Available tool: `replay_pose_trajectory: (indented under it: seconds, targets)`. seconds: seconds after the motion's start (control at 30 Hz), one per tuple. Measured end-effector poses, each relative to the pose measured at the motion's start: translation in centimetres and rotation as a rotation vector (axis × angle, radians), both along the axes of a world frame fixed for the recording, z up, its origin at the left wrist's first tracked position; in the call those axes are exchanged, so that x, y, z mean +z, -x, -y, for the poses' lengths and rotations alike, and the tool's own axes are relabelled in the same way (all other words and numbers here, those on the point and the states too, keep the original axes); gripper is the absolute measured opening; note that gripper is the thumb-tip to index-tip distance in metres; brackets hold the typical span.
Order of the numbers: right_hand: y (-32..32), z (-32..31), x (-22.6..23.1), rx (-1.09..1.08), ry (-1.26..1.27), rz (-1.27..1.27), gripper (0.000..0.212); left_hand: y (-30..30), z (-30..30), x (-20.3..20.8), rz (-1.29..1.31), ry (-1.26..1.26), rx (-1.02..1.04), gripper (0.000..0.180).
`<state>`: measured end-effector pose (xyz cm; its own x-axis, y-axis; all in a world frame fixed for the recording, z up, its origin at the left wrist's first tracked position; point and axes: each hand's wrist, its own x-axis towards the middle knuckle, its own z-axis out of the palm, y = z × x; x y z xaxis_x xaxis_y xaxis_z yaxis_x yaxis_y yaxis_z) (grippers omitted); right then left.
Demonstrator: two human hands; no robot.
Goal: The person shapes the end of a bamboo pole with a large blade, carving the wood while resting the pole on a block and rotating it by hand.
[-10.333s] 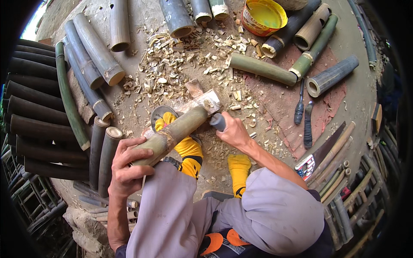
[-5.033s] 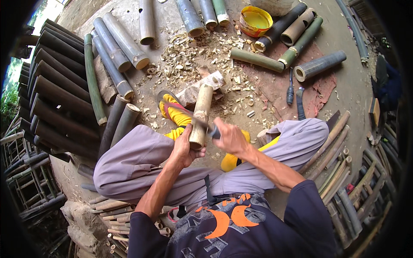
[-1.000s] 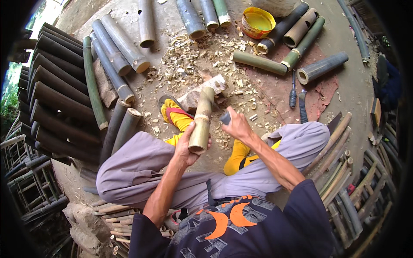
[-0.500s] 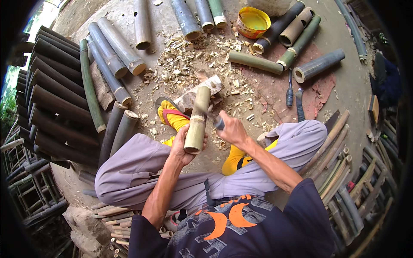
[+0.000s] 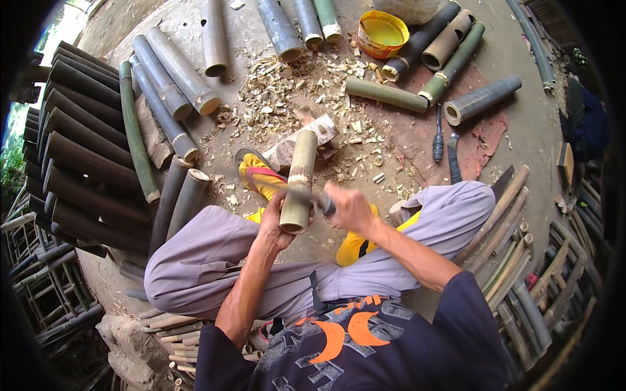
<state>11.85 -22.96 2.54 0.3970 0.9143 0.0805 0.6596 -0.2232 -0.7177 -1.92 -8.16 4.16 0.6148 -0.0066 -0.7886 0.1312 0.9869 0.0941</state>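
Bamboo tube (image 5: 302,168), pale green-tan and cylindrical, with 1 ringed joint about midway, sits near the middle of the view, its hollow lower end toward 6 o'clock and its upper end leaning slightly past 12 o'clock. On its 7 o'clock side, the bare left hand (image 5: 274,225) has its fingers clamped on the lower half. On its 4 o'clock side, the bare right hand (image 5: 354,210) has its fingers closed round the dark grey handle of a metal-bladed knife (image 5: 327,204); the blurred blade crosses in front of the tube below the joint, and whether its edge touches the wall I cannot tell. Behind the upper end lies a pale, rough-cut wooden block (image 5: 278,154), and on its 8 o'clock side is a yellow-socked foot (image 5: 257,165) in a red-strapped sandal. Cream, curled bamboo shavings (image 5: 285,85) cover the grey-brown ground at 12 o'clock. A round yellow-and-red bucket (image 5: 380,49) of yellow liquid stands at 1 o'clock. At 2 o'clock, 2 tools with slim dark handles (image 5: 437,147) lie on a worn, reddish mat (image 5: 481,144). Toward 10 o'clock, dark brown bamboo lengths (image 5: 91,159) are stacked in a leaning row.
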Motion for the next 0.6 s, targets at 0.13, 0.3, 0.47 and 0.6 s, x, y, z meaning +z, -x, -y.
replay_pose_trajectory:
  seconds: [0.13,0.3,0.47,0.6]
  targets:
    - [-2.9,0.2,-1.0,-0.201,0.343,-0.382,0.025,-0.7,0.4,-0.3,0.06,0.015,-0.028,0.053]
    - [-0.7,0.4,-1.1,-0.077,0.107,-0.158,0.022,-0.6,0.4,0.6,-0.041,-0.086,0.01,0.05]
    - [-0.3,0.2,0.2,-0.042,0.158,-0.232,0.022,-0.2,-0.3,0.5,-0.018,-0.08,0.027,0.049]
    - [-1.9,-0.1,-1.4,-0.214,0.26,-0.316,0.024,-1.0,0.8,0.6,-0.002,-0.059,0.013,0.051]
